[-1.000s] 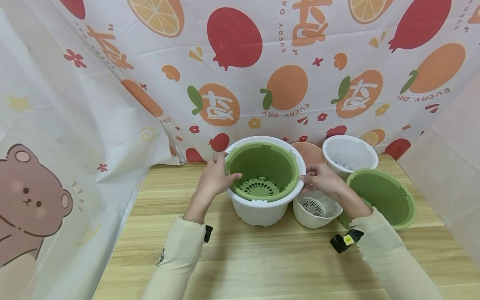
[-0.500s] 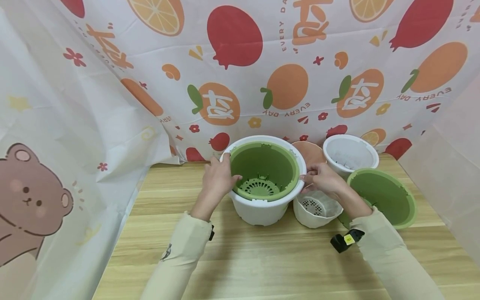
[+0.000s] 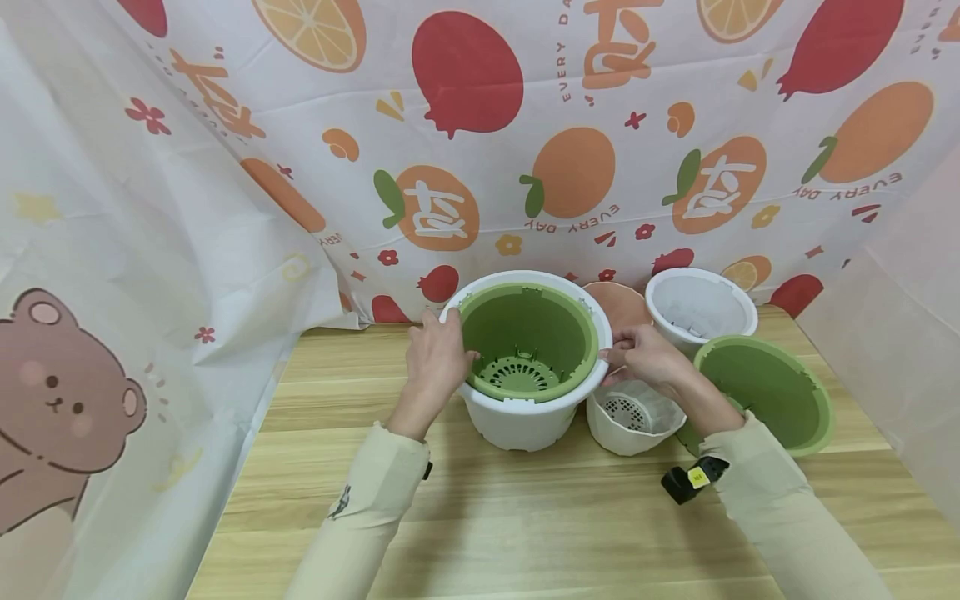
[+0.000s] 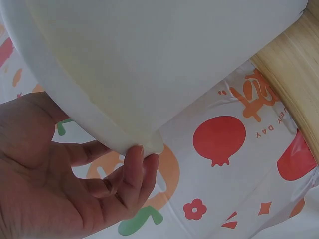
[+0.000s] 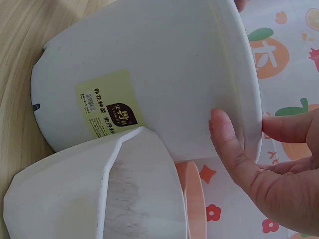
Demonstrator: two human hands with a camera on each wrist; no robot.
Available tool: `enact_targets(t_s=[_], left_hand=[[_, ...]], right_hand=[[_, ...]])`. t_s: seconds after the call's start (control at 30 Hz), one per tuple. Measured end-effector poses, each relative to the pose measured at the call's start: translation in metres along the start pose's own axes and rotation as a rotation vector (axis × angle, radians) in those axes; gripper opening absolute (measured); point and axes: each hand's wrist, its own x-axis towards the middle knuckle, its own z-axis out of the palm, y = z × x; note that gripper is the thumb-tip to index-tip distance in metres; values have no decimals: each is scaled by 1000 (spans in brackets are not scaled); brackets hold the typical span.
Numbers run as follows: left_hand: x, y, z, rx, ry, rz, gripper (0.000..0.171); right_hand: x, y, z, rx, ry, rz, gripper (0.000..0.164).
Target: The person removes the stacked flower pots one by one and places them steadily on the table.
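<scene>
A large white pot (image 3: 517, 417) with a green perforated liner (image 3: 525, 350) inside stands at the table's middle. My left hand (image 3: 450, 342) grips its left rim, thumb inside the liner and fingers outside. From the left wrist view my left hand (image 4: 134, 169) curls its fingertips under the white pot's rim (image 4: 94, 124). On the opposite rim my right hand (image 3: 618, 354) holds the pot. In the right wrist view my right hand (image 5: 244, 124) pinches the rim, thumb on the white pot's wall (image 5: 149, 74), which carries a yellow label (image 5: 109, 112).
A small white faceted pot (image 3: 633, 417) sits against the big pot's right side, under my right wrist. Behind it are a pink pot (image 3: 618, 302) and a white pot (image 3: 701, 307). A green pot (image 3: 765, 392) leans at the right. Fruit-print curtains (image 3: 480, 125) enclose the wooden table (image 3: 525, 517).
My left hand and forearm have shifted slightly right along the rim, and the big pot nudged a little. The right hand has kept its hold.
</scene>
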Motion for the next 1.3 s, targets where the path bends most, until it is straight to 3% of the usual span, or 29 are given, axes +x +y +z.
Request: enact_targets(t_s=[0.3,1.3], left_hand=[[1,0,0,30,12,19,41],[2,4,0,134,39,91,23]], right_hand=[[1,0,-1,11,-3,4,31],[1,0,-1,11,-4,0,32]])
